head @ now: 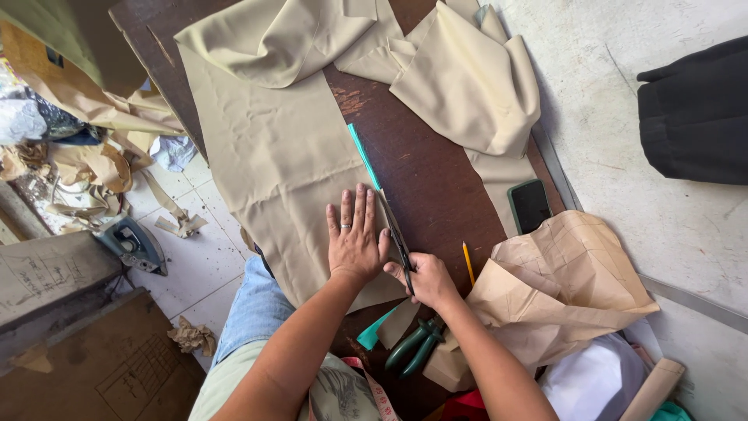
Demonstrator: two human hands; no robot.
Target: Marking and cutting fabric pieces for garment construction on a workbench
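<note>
While the left hand (354,238) lies flat with its fingers spread wide on the beige cloth (269,156), gripping nothing and simply pressing down, the cloth looks pinned so that it cannot creep along the dark wooden table (436,179). A ring shows on one finger. Right beside it, thumb nearly touching, the right hand (427,279) is curled shut around the handles of a pair of scissors (396,234), and the blades run forward along the cloth's right edge, close against the fingertips of the flat hand. That placing reads as deliberate: palm just beside the cutting line, steadying the fabric right where the blades bite.

A teal strip (362,154) follows the same edge further up the table, and another teal end pokes out below the hands. The cloth itself is a long beige panel, lightly creased, lying lengthwise on the table, its far end folded over into a loose heap; more of the same fabric (467,78) is bunched at the table's far right.

Green-handled shears (415,347) lie unused just below the right wrist. A yellow pencil (468,263) lies near the right hand, crumpled brown pattern paper (561,288) sits to the right, and a dark phone (530,204) rests beyond it. Down on the tiled floor to the left sit an iron (132,243) and paper scraps.
</note>
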